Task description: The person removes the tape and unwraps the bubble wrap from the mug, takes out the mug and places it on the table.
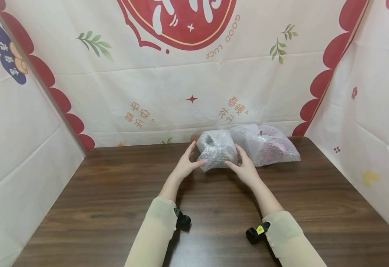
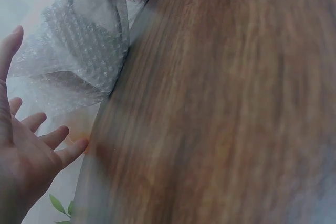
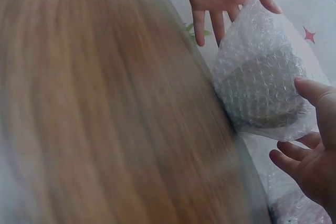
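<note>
A package in bubble wrap (image 1: 217,150) sits at the far edge of the dark wooden table. My left hand (image 1: 185,163) is at its left side, fingers spread, with the thumb near its front; the left wrist view shows this left hand (image 2: 31,145) with relaxed fingers pointing toward the wrap. At the other side, my right hand (image 1: 246,168) holds the package, thumb on its front and fingers round its side. In the right wrist view, the thumb of the right hand (image 3: 317,150) presses the clear wrap (image 3: 265,85). What lies inside is blurred.
Right of the package lies a second bubble-wrapped bundle (image 1: 274,148) with something pink inside. A printed cloth (image 1: 181,85) hangs behind the table (image 1: 127,207), and more cloth hangs on both sides. Each wrist wears a small black camera (image 1: 182,220).
</note>
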`<state>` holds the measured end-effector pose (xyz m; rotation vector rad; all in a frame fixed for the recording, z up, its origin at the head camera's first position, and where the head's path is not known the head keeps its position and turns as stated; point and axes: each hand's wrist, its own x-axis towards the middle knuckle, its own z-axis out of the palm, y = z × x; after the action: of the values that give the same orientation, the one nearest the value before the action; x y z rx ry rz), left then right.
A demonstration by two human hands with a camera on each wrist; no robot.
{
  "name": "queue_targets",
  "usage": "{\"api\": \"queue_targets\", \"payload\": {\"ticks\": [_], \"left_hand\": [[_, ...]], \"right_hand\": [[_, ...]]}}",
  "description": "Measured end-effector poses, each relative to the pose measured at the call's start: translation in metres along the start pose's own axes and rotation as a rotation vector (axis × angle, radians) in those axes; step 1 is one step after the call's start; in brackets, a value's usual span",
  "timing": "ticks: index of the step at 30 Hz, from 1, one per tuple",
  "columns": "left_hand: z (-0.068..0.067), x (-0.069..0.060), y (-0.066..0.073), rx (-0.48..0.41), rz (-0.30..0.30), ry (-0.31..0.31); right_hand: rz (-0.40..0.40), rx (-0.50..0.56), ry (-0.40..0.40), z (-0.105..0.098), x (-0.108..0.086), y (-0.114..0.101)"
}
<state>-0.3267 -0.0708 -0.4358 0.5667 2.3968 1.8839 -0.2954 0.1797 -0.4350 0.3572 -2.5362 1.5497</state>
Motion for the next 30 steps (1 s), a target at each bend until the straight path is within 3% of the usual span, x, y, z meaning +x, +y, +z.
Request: {"api": "queue_targets", "payload": {"ticks": [5, 10, 19, 23, 30], "left_hand": [[0.003, 0.002, 0.0, -0.008, -0.003, -0.022], [0.006, 0.005, -0.001, -0.033, -0.045, -0.025], [0.008, 0.012, -0.003, -0.114, -0.091, -0.006], [0.011, 0.012, -0.003, -0.113, -0.086, 0.027], [0.016, 0.01, -0.002, -0.097, -0.063, 0.03]], "right_hand": [[0.0, 0.057, 0.009, 0.005, 0.0, 0.0], [-0.023, 0.104, 0.029, 0.01, 0.001, 0.0], [-0.046, 0.098, 0.035, 0.009, 0.002, 0.001], [-0.072, 0.104, 0.045, 0.009, 0.003, 0.004], [-0.073, 0.094, 0.035, 0.009, 0.002, 0.006]]}}
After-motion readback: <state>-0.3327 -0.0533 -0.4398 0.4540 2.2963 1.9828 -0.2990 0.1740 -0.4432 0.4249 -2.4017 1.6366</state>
